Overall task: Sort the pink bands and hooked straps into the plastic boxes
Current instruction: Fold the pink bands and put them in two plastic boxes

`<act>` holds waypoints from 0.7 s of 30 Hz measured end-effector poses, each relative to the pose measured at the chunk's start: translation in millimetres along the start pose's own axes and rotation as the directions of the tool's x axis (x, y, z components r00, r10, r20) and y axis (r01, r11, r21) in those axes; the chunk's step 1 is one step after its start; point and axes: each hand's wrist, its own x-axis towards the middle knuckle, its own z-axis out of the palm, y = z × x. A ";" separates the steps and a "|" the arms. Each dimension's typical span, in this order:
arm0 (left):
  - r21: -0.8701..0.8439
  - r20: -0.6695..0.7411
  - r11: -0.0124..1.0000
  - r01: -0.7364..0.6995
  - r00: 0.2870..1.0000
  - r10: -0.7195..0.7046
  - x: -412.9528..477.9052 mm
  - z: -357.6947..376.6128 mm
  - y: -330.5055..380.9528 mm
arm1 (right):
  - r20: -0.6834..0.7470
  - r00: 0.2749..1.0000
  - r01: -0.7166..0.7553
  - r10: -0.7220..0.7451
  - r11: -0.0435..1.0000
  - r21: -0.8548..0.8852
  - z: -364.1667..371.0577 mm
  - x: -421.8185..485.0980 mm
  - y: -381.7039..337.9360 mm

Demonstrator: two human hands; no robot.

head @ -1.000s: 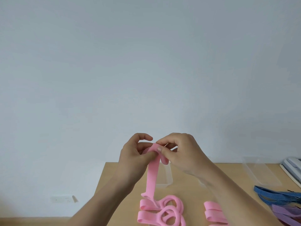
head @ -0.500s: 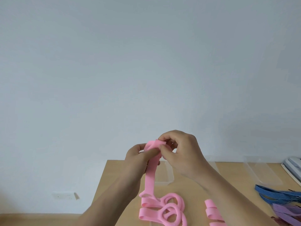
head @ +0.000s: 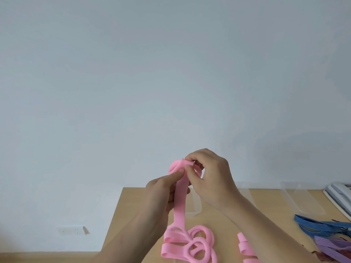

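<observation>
Over the last half second the rolled end of the pink band has grown a little fuller, and the right hand has turned further over it.

Head view: both hands are together above the table. The right hand's fingers curl round the rolled top and pinch it, while the left hand pinches the strip just below, thumb on its face. The rest of the band hangs straight down into the pile of pink bands.

To do this step well, I would keep the strip taut and flat with the left hand so each turn lands square on the last – a loose roll would likely spring open in the box.

A clear plastic box stands just behind the hands, and the blue hooked straps lie well apart to the right.
</observation>
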 end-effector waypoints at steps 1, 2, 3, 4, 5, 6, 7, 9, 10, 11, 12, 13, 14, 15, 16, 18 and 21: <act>-0.007 -0.002 1.000 -0.005 1.000 0.005 0.0 0.4 0.5 | -0.004 1.000 0.004 -0.004 1.000 -0.004 -0.1 0.1 0.4; -0.005 -0.004 1.000 -0.014 1.000 0.014 -0.2 0.5 0.9 | -0.008 1.000 0.010 -0.010 1.000 -0.009 -0.1 0.3 1.1; 0.002 -0.008 1.000 -0.025 1.000 0.025 -0.1 0.5 1.3 | -0.014 1.000 0.017 -0.018 1.000 -0.015 -0.1 0.3 1.7; 0.010 -0.014 0.999 -0.036 0.999 0.036 -0.1 0.4 1.5 | -0.018 0.999 0.026 -0.026 0.999 -0.024 0.1 0.3 2.3; 0.017 -0.021 0.999 -0.044 0.999 0.044 0.2 0.5 1.4 | -0.021 0.999 0.034 -0.035 0.999 -0.036 0.4 0.3 2.7; 0.022 -0.028 0.999 -0.049 0.998 0.050 0.4 0.7 1.0 | -0.021 0.999 0.045 -0.046 0.998 -0.049 1.1 0.2 3.0; 0.028 -0.036 0.998 -0.053 0.998 0.054 0.6 1.1 0.6 | -0.020 0.998 0.059 -0.060 0.996 -0.062 2.0 -0.1 3.2; 0.036 -0.053 0.998 -0.060 0.997 0.062 0.7 1.8 -0.1 | -0.022 0.995 0.093 -0.095 0.992 -0.088 4.4 -1.4 3.5; 0.040 -0.056 0.997 -0.066 0.996 0.069 1.2 1.6 -0.3 | -0.023 0.994 0.105 -0.108 0.990 -0.098 5.3 -2.2 3.9; 0.045 -0.054 0.996 -0.075 0.996 0.078 1.8 1.3 -0.3 | -0.021 0.993 0.116 -0.119 0.988 -0.102 5.8 -2.9 4.9; 0.047 -0.047 0.995 -0.087 0.995 0.089 2.4 0.4 0.0 | -0.017 0.991 0.128 -0.131 0.986 -0.102 6.0 -3.4 6.1; 0.043 -0.037 0.994 -0.099 0.994 0.101 3.0 -0.4 0.4 | -0.015 0.989 0.144 -0.147 0.985 -0.099 5.8 -3.9 7.2; 0.035 -0.028 0.993 -0.112 0.993 0.113 3.8 -1.2 0.7 | -0.014 0.986 0.165 -0.167 0.982 -0.096 5.5 -4.2 8.1; 0.027 -0.017 0.992 -0.127 0.992 0.127 4.7 -1.8 0.8 | -0.017 0.981 0.188 -0.191 0.977 -0.095 5.3 -4.3 8.5; 0.022 -0.003 0.990 -0.143 0.990 0.143 5.2 -1.9 1.1 | -0.023 0.976 0.212 -0.215 0.972 -0.099 5.2 -4.0 8.5; 0.010 0.021 0.985 -0.172 0.985 0.172 6.1 -0.9 1.6 | -0.041 0.969 0.240 -0.245 0.965 -0.105 5.7 -2.9 8.2; -0.013 0.033 0.981 -0.192 0.981 0.193 7.8 -0.1 1.6 | -0.072 0.969 0.229 -0.235 0.970 -0.078 5.9 -2.2 10.1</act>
